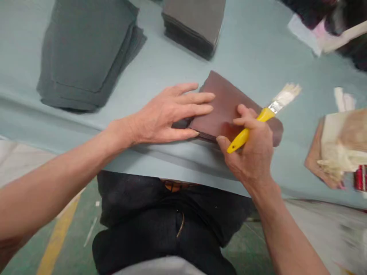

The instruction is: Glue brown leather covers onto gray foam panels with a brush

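Observation:
A small stack of reddish-brown sheets, leather-like and shiny, lies near the table's front edge. My left hand rests on its left end with the fingers spread, the thumb along the near edge. A paintbrush with a yellow handle and pale bristles is held in my right hand. Its bristles point up and to the right, off the sheets. The thumb of that hand touches the near edge of the stack, and its other fingers lie over the top sheet.
A pile of dark grey sheets lies at the back left, and a thick brownish-grey stack at the back middle. On the right stands a glue-smeared container beside a red object. Dark items fill the far right corner.

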